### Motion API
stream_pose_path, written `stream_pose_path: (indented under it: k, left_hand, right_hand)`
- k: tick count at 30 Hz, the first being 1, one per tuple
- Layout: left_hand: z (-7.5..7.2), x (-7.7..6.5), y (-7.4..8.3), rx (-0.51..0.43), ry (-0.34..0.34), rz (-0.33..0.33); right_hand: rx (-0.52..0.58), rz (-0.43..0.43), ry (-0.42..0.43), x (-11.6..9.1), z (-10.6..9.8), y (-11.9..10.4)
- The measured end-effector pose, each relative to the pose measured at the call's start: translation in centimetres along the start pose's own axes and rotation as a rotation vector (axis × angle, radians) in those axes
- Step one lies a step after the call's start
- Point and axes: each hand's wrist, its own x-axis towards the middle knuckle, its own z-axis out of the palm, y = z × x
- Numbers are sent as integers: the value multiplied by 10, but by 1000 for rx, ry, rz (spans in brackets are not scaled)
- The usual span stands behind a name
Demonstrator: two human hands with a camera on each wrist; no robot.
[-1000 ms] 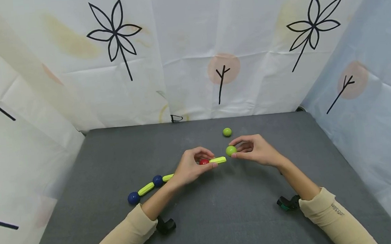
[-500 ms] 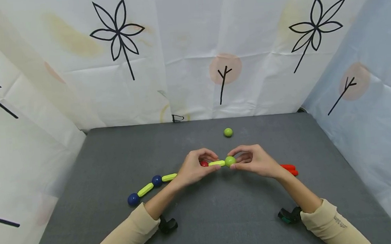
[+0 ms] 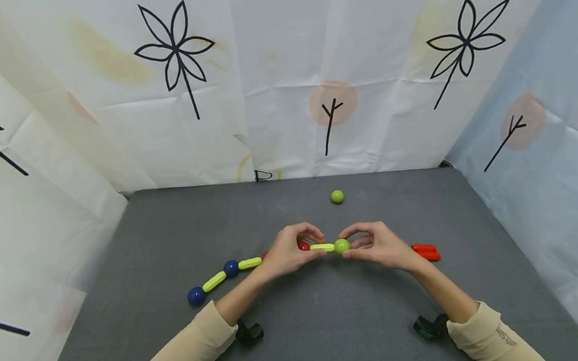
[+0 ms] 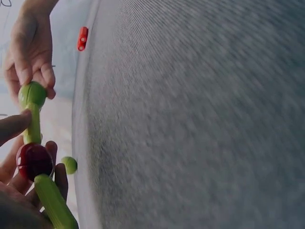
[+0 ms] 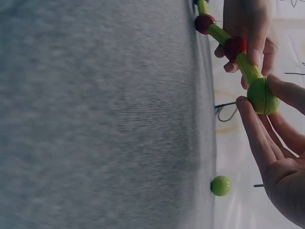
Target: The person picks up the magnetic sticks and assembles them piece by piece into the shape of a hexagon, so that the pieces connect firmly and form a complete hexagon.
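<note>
White sheets printed with flowers walled a grey surface (image 3: 329,323) on three sides. Mid-surface, the left hand (image 3: 286,253) pinched a chain of rods and balls (image 3: 235,268); the right hand (image 3: 376,245) pinched its green end ball (image 3: 341,246). Far edge lay open.

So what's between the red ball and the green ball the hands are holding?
A short yellow-green rod joins the red ball to the green ball. It shows in the head view, and in both wrist views too.
</note>
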Motion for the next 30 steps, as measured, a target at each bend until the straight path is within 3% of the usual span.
stream_pose_path:
  k: [7,12,22,30]
  left_hand:
    - [-11,-5,-7,46,-21,-53]
    - [-29,-14,-11,37,-40,-89]
    - [-85,-45,-32,90,-79,-155]
    - [-133,-82,-52,17,-116,-245]
  right_hand:
    - [-18,68,-27,0,1,12]
    - [-6,103,-36,0,3,18]
    - [8,120,-22,3,7,23]
    - [-4,152,-8,5,8,25]
